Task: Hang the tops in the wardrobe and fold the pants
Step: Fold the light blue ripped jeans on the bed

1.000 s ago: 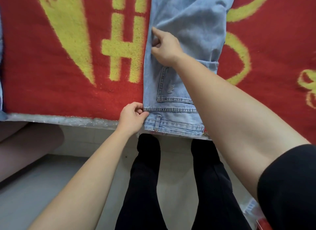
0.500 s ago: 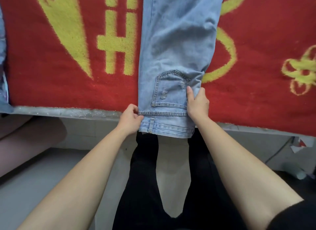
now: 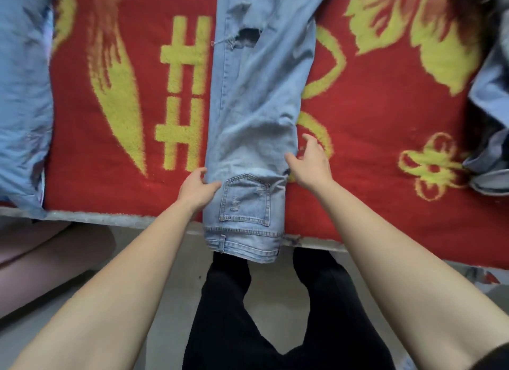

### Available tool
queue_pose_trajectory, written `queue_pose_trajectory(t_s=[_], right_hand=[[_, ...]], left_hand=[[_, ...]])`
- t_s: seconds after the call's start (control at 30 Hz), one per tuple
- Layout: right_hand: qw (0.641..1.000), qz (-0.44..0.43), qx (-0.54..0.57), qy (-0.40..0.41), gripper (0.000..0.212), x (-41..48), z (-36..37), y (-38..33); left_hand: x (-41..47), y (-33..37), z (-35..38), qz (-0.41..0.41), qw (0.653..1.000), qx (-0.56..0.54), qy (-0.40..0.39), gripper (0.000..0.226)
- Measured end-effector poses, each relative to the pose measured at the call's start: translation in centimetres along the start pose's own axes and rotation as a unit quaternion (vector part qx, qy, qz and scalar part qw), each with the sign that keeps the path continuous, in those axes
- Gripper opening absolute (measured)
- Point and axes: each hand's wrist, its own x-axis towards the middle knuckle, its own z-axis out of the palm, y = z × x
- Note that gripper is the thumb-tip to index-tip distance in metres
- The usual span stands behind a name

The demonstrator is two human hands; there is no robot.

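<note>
Light blue jeans (image 3: 256, 116), folded lengthwise, lie on a red blanket (image 3: 385, 116) with yellow patterns. The waistband hangs over the near edge, a back pocket faces up, and a torn hole shows farther up the leg. My left hand (image 3: 197, 189) grips the jeans' left edge beside the pocket, thumb on top. At the jeans' right edge, just above the pocket, my right hand (image 3: 312, 161) has its fingers spread and relaxed, the thumb touching the denim.
A light blue garment (image 3: 23, 94) lies on the blanket at the left. More blue-grey clothes (image 3: 493, 121) are bunched at the right edge. My black-trousered legs (image 3: 275, 314) stand against the near edge. Another person's bare limb (image 3: 41, 248) shows at lower left.
The view has pulled back, so more of the jeans shows. My right hand left the pocket's edge and spread open higher up. My left hand shifted up from the waistband corner to beside the pocket.
</note>
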Motion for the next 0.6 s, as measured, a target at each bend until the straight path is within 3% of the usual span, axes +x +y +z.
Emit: queue_pose_trajectory(t_s=[0.27, 0.4, 0.53, 0.6], right_hand=[[0.997, -0.076, 0.029, 0.015, 0.056, 8.3, -5.2, -6.1], [0.985, -0.121, 0.056, 0.107, 0.044, 14.7, -4.7, -10.7], [0.959, -0.141, 0.14, 0.2, 0.041, 21.9, -4.1, -16.2], [0.964, -0.132, 0.071, 0.22, 0.038, 25.3, -3.8, -17.8]], left_hand=[[5.9, 10.8, -0.7, 0.135, 0.987, 0.001, 0.091, 0.049], [12.5, 13.8, -0.8, 0.191, 0.976, 0.012, 0.105, 0.049], [17.5, 15.0, -1.3, 0.217, 0.975, 0.01, 0.051, 0.047], [19.0, 14.9, -1.4, 0.206, 0.976, -0.072, -0.009, 0.034]])
